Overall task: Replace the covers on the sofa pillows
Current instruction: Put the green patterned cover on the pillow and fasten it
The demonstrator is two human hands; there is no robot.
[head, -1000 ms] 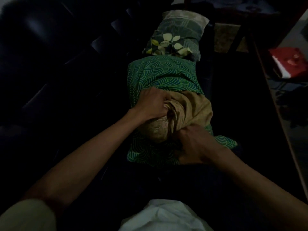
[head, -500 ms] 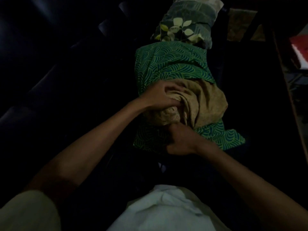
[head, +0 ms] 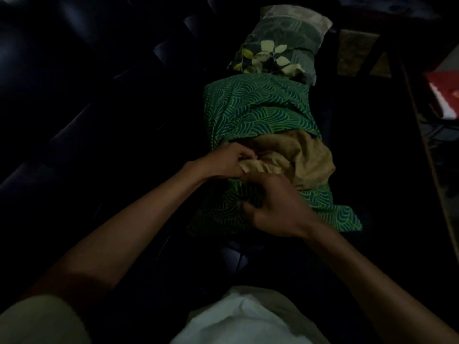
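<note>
Bulging from the green cover (head: 255, 112), the tan pillow (head: 305, 160) lies half-sheathed. Left hand (head: 223, 161) pinches tan cloth; right hand (head: 275, 207) has its fingers curled on the cover's edge.

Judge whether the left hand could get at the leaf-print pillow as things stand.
Probably not at once: the left hand grips the tan pillow, and the leaf-print pillow lies beyond the green cover.

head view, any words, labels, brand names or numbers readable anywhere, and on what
None can be read.
Red flat object with a white edge at the right edge: a small orange mark on its face, too dim and blurred to tell whether it is text.
Green wave-patterned pillow cover: pattern only, no lettering.
Grey pillow with pale leaf print: print only, no lettering.
</note>
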